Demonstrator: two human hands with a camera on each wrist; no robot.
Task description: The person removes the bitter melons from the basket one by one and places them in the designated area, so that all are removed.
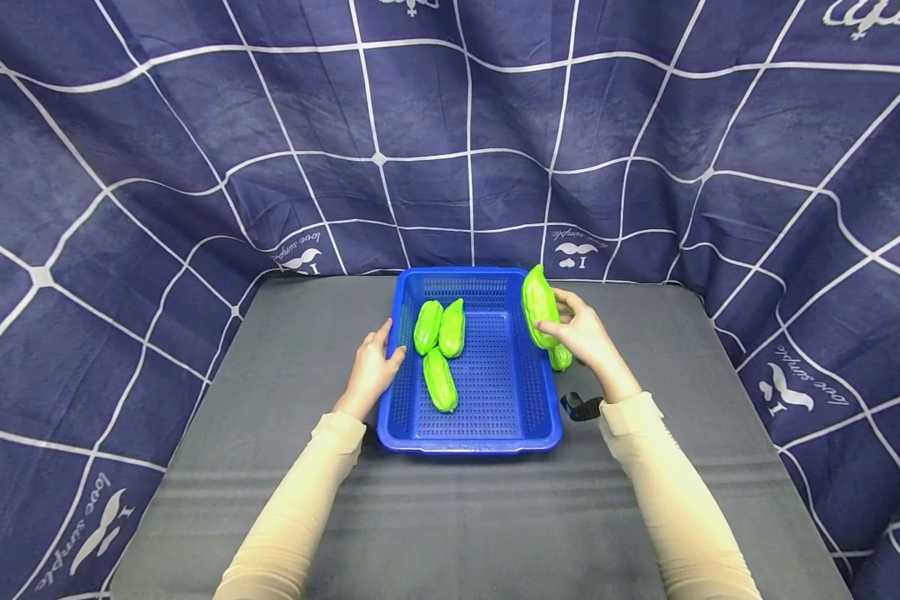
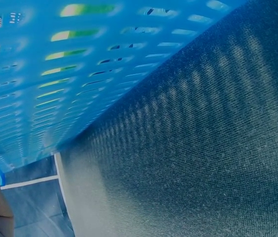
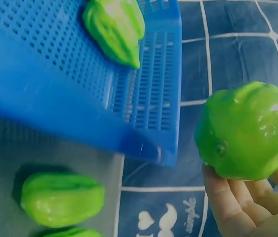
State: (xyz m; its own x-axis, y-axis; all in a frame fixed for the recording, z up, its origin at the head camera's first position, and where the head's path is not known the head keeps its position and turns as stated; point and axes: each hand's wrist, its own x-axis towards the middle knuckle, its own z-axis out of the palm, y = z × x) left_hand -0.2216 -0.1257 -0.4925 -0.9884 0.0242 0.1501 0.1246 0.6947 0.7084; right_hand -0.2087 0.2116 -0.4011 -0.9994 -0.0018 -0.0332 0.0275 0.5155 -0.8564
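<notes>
Vegetable (image 1: 540, 308), bright green, glossy, long and ridged, is raised off the counter at the right-hand rim of a blue rectangular plastic basket with perforated walls (image 1: 487, 446). The person's right hand (image 1: 581, 329) holds it, the fingers curled around one side and the thumb across the other; in the right wrist view a gap shows between it and the basket. The left hand (image 1: 371, 367) is at the basket's left wall, its fingers along the outside and its thumb lapped over the rim, grasping it.

Inside the basket lie three similar green vegetables: two side by side toward the back left (image 1: 428, 327) (image 1: 452, 329) and one in front of them (image 1: 440, 379). Outside, just right of the basket, another green vegetable (image 3: 62, 197) rests on the dark grey cloth-covered counter (image 1: 450, 525), with part of one more beside it. A small black band with a blue patch (image 1: 581, 407) shows beside the right cuff. Both arms wear cream sleeves (image 1: 675, 492). Behind hangs a navy curtain with white grid lines (image 1: 435, 196).
</notes>
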